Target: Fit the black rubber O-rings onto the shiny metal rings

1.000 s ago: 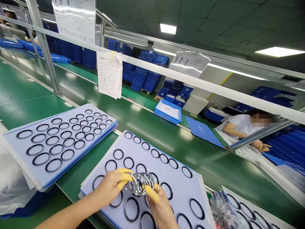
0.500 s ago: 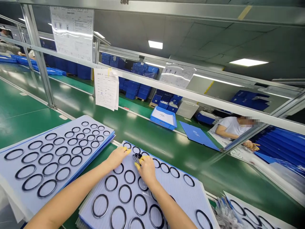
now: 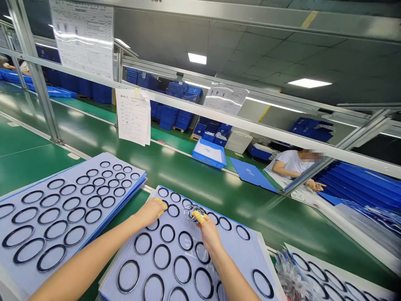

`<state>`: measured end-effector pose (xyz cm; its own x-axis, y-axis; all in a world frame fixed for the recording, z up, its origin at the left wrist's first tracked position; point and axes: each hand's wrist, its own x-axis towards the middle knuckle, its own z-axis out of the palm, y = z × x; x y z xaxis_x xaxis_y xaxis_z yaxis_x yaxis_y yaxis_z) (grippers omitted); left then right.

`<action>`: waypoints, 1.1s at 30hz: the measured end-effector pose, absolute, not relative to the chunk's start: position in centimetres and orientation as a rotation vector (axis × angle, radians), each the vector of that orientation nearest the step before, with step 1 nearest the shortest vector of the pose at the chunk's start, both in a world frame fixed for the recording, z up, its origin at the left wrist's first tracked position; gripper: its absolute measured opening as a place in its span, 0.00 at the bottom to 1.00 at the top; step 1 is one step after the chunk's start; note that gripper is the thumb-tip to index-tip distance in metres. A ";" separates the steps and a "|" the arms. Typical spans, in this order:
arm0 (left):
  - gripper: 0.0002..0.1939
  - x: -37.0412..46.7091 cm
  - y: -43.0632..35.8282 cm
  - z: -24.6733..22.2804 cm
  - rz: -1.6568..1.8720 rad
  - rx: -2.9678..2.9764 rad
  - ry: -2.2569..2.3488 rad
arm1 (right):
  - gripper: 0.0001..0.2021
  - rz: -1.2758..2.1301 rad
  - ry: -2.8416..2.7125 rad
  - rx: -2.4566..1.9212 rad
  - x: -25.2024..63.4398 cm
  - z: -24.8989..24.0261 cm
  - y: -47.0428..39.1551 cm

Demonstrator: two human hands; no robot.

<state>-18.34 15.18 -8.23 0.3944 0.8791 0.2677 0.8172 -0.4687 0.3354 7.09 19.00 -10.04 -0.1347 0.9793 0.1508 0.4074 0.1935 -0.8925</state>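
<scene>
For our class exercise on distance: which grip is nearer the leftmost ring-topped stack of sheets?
Left. The left grip is just right of the leftmost stack, over the middle sheet; the right grip, holding shiny rings, is farther right.

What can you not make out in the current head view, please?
- Head view: how many rings the right hand holds; they overlap and fingers cover some.
- Head view: whether the left hand grips a ring; its own fingers hide this.
- Head view: fine writing on the hanging paper; too small.
</scene>
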 end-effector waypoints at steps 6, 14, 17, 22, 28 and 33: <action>0.12 -15.9 15.5 -8.2 0.436 2.594 1.563 | 0.12 0.674 -1.802 -1.272 7.1 -9.1 17.3; 0.13 -13.2 16.0 -8.2 0.364 2.605 1.627 | 0.11 0.775 -1.735 -1.398 9.0 -10.0 18.7; 0.12 -12.7 16.0 -8.0 0.381 2.618 1.590 | 0.12 0.802 -1.709 -1.418 10.7 -10.0 18.9; 0.10 -12.8 15.2 -7.9 0.491 2.638 1.561 | 0.11 0.600 -1.883 -1.441 12.0 -9.4 17.5; 0.12 -13.0 11.2 -7.7 0.665 2.659 1.504 | 0.06 0.217 -2.173 -1.424 12.4 -8.9 15.7; 0.14 -12.9 5.8 -7.1 0.803 2.681 1.405 | 0.10 0.060 -2.189 -1.516 14.5 -8.4 15.5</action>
<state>-12.89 5.78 -7.11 0.4658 0.7708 0.4346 0.7655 -0.5974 0.2392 14.52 15.51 -8.43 -0.2758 0.8936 0.3541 0.8730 0.3871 -0.2967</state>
